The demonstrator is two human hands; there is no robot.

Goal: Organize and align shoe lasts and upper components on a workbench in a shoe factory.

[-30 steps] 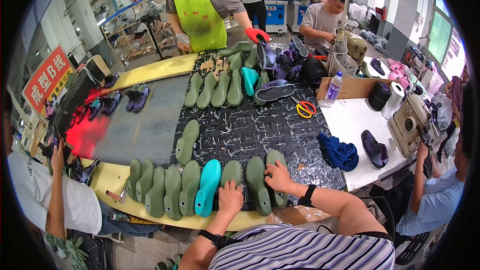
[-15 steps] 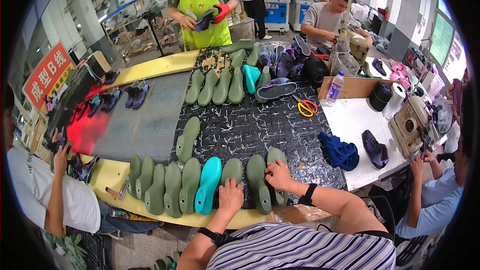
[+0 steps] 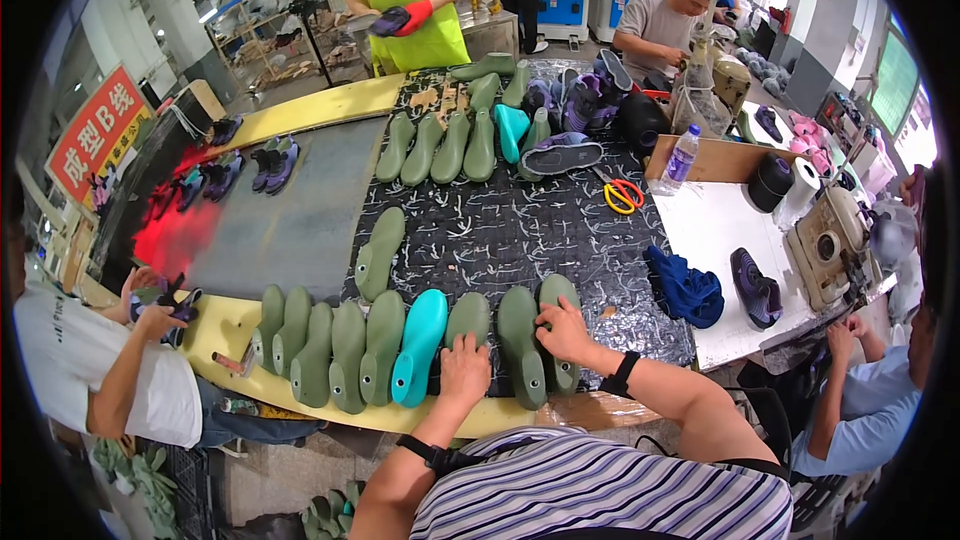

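Along the near edge of the table lies a row of green shoe lasts [image 3: 383, 340] with one turquoise shoe last [image 3: 418, 345] among them. My left hand [image 3: 466, 372] rests over the heel part of a green last [image 3: 468, 314] just right of the turquoise one, fingers curled on it. At the right end of the row, my right hand [image 3: 566, 332] has bent fingers on another green last [image 3: 559, 289]. Between my hands stands a separate green last [image 3: 517, 340] that neither hand appears to hold. A lone green last [image 3: 380, 252] lies farther up, left of centre.
More green lasts [image 3: 450, 150], purple shoes [image 3: 575, 105] and red-and-yellow scissors [image 3: 622, 196] occupy the far side. Blue cloth [image 3: 685, 285], a shoe [image 3: 755, 287] and a bottle [image 3: 680, 157] lie to the right. Co-workers sit or stand around; a conveyor belt [image 3: 280, 225] runs left.
My view has shifted slightly, so the table appears higher. Both hands stay on the same lasts. The co-worker at left has lowered a shoe; the one in the apron has shifted their hands.
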